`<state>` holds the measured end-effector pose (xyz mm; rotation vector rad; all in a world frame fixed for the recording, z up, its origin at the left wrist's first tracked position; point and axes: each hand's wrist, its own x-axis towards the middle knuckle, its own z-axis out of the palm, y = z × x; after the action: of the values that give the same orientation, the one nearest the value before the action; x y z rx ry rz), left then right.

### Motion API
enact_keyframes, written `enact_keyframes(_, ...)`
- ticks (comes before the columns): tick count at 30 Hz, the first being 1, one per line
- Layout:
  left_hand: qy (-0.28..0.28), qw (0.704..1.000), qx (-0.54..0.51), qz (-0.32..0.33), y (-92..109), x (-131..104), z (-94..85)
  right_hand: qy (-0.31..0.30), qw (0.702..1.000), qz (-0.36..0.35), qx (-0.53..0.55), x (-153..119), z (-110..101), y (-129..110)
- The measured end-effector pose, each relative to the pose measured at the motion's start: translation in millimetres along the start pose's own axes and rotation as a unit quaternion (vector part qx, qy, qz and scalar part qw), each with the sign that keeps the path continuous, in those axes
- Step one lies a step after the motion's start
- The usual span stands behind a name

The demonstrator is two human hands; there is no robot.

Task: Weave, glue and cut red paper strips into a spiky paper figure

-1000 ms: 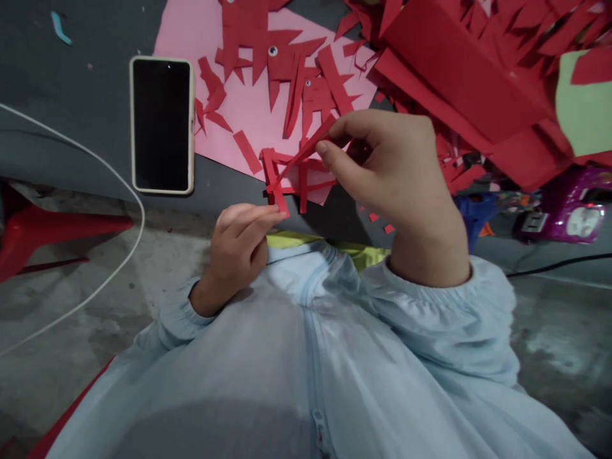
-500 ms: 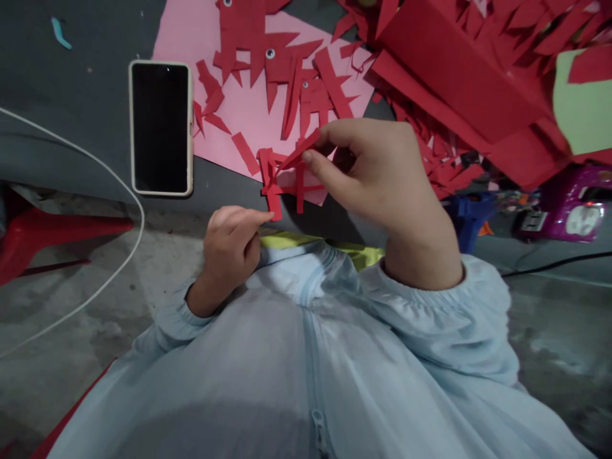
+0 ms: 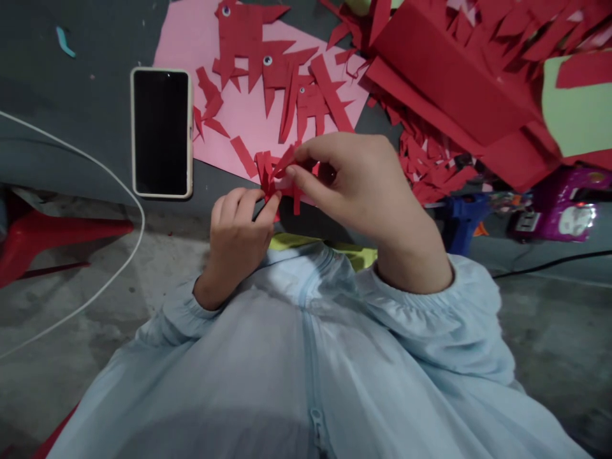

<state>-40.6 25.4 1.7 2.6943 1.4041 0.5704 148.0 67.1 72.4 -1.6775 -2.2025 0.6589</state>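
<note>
Head view: which items are nearest?

"A light-blue jacket [image 3: 268, 357] occupies the near area. Beyond it are both hands, above the near edge of the worktop [image 3: 95, 127]."

State the condition of the hands.

"Left hand [image 3: 241, 233]: fingertips pinched on the near part of the red strip assembly [image 3: 264, 169]. Right hand [image 3: 358, 182]: thumb and forefinger gripping a narrow red strip [image 3: 285, 159], its near-left end at the assembly. Whether the two are joined cannot be determined."

Where is the assembly located?

"At the near edge of the pink sheet [image 3: 224, 121], between the hands, partly covered by fingers."

List the adjacent items.

"Left: a phone [image 3: 161, 134], dark screen upward. Right: a blue tool [image 3: 459, 220], beside a glossy purple object [image 3: 559, 204]."

And the far area?

"Three red cutouts with eyes, large [image 3: 240, 41], medium [image 3: 277, 71] and small [image 3: 312, 102], lie on the pink sheet. Far right: a large red sheet [image 3: 454, 70] among red scraps [image 3: 430, 159], with a pale green sheet [image 3: 576, 127] farther right."
</note>
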Motion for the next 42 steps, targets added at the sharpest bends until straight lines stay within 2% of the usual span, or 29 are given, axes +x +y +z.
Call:
enact_keyframes(5, -0.012, 1.0, 0.002, -0.025, 3, 3, 2.7, 0.035, 0.998, 0.014, 0.047, -12, -1, 14)
enact_keyframes(10, 0.005, 0.999, -0.011, -0.042, 2, 3, 7.2, 0.022, 0.999, 0.022, -0.015, -27, 11, 34)
enact_keyframes(17, 0.07, 0.996, 0.018, -0.048, 3, 8, 12.9, 0.045, 0.992, 0.023, -0.113, -30, 32, 37)
enact_keyframes(26, 0.081, 0.991, 0.057, -0.095, 14, 15, 16.3, 0.067, 0.991, -0.024, -0.115, -29, 22, 28)
enact_keyframes(33, 0.059, 0.991, 0.01, -0.118, 14, 17, 17.2, 0.043, 0.994, -0.014, -0.102, -28, 12, 23)
enact_keyframes(37, 0.07, 0.991, 0.013, -0.115, 13, 20, 17.2, 0.051, 0.996, -0.006, -0.075, -33, 4, 23)
enact_keyframes(42, 0.062, 0.993, 0.028, -0.101, 12, 21, 16.2, 0.053, 0.996, -0.014, -0.067, -35, 13, 24)
